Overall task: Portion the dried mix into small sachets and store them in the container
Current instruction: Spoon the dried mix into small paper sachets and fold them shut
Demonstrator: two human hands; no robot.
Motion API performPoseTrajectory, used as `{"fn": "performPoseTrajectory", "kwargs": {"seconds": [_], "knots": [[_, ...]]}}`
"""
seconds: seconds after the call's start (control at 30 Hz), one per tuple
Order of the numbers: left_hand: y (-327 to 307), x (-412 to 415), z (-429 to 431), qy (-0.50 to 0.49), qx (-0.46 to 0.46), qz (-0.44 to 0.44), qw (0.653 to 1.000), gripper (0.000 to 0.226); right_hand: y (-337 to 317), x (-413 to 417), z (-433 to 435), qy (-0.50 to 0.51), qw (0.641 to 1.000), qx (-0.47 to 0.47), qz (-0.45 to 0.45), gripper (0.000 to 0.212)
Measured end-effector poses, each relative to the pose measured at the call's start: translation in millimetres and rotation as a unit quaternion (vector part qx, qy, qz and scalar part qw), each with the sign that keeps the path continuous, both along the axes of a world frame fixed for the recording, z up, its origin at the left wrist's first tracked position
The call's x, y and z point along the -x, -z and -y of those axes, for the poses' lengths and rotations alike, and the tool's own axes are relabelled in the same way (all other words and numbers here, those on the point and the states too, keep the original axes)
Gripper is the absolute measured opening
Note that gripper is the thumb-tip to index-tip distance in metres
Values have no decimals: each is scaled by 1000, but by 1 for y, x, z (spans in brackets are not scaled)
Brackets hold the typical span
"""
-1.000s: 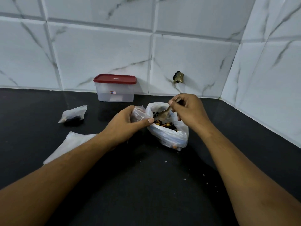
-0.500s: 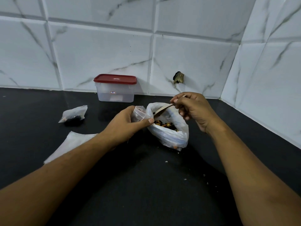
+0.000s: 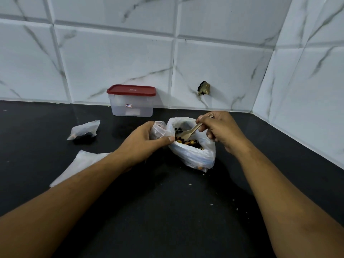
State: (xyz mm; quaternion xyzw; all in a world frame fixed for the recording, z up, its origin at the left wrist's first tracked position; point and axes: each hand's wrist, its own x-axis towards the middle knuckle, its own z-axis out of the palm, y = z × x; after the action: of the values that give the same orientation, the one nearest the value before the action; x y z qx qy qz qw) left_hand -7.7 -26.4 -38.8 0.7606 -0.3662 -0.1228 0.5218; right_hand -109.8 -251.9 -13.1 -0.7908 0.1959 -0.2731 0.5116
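Left hand (image 3: 143,144): is gripping a small clear plastic sachet (image 3: 158,129), with the fingers curling round its far side and the thumb pressing across its near side. The sachet's mouth is facing upward, just beside the rim of the larger bag.

Right hand (image 3: 221,131): is pinching the handle end of a pale wooden spoon (image 3: 189,132) between thumb and curled fingers. The spoon is slanting down to the left, and its bowl is sitting inside the bag, at or just above the mix.

White crumpled plastic bag (image 3: 193,155): is sitting on the table between the two hands with its mouth open, touching the sachet on its left side.

Dried mix (image 3: 188,142): dark and orange-yellow pieces are lying inside the open bag, and a few dark bits are clinging to its inner wall.

Black table (image 3: 167,220): is carrying every item listed. Pale crumbs (image 3: 190,184) are lying scattered in front of the bag.

Filled translucent sachet (image 3: 84,129): is lying well to the left of the hands, with dark contents showing through.

Flat white empty sachet (image 3: 81,162): is lying nearer the person, partly hidden under the left forearm. Whether it is one or several cannot be told.

Rectangular translucent plastic container (image 3: 132,108): is standing at the back of the table against the wall, well apart from the hands. It is wearing a dark red lid (image 3: 131,90) and a small label.

White marble-patterned tiled wall (image 3: 111,62): is running behind the table and along its right side. A dark broken spot (image 3: 204,88) is showing above the right hand.
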Motion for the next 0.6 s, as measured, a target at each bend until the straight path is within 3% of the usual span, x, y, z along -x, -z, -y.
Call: {"fn": "performPoseTrajectory", "kwargs": {"seconds": [0.47,0.6], "knots": [[0,0,0,16,-15,-26,999,46,7,-4,-9,-6,999,-44,-26,23],[0,1,0,17,-14,-26,999,41,7,-6,-6,-19,995,-95,-38,23]]}}
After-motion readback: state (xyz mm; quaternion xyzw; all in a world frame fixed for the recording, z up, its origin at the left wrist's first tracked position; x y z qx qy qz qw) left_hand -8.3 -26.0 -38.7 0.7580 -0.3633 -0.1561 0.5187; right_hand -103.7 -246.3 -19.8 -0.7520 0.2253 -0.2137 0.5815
